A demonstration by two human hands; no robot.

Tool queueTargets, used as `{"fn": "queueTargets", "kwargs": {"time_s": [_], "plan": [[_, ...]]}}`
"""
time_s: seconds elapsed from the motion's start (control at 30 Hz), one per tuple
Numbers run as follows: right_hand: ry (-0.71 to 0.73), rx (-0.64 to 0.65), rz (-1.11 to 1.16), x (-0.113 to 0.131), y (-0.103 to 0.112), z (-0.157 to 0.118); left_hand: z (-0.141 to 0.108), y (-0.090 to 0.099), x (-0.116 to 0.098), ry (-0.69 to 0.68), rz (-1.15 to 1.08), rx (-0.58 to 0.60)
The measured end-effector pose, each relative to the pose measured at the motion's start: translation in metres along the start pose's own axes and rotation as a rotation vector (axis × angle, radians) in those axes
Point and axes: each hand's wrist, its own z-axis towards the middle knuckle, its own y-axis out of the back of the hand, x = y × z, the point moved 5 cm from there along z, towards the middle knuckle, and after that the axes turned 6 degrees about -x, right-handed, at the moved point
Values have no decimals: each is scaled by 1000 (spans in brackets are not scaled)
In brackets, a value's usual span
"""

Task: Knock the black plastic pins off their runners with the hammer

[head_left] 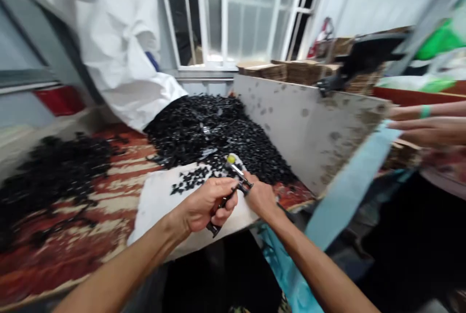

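Note:
Fingers wrapped round a black plastic strip (214,227), my left hand (209,205) is closed just over the front edge of a white sheet (156,201). Close beside it, my right hand (259,197) is closed on a small metal tool (238,171), whose upper end reaches toward a yellow-green spot (231,158). The tool meets a black part at the left fingertips. Small black pieces (189,180) lie scattered on the sheet behind my hands.
A large heap of black parts (204,126) rises behind the sheet, another pile (54,172) lies left. A grey board (291,123) stands at the right. Another person's hands (418,126) hold a light-blue strip (349,187).

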Motion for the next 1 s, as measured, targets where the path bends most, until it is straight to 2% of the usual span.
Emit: {"fn": "queueTargets", "kwargs": {"time_s": [0.13,0.27,0.4,0.57,0.63,0.67,0.73,0.83,0.93,1.0], "plan": [[15,-6,-23,13,-8,7,-21,46,17,21,-299,-27],[19,0,-55,12,-7,5,-33,70,29,23,-396,-59],[17,1,-78,15,-5,5,-37,84,31,-21,-352,-163],[9,-10,-89,14,-7,7,-41,88,28,-92,-213,-253],[10,-11,-89,13,-7,7,-45,98,25,-105,-97,-347],[9,-10,-90,13,-7,7,-49,108,21,-120,-9,-423],[5,-6,-93,13,-8,8,-62,139,4,-175,217,-615],[1,0,-95,13,-9,8,-94,205,-43,-264,616,-935],[-2,2,-96,13,-11,9,-128,268,-89,-131,1002,-1194],[0,-12,-92,12,-12,10,-140,292,-111,-102,1124,-1297]]}}
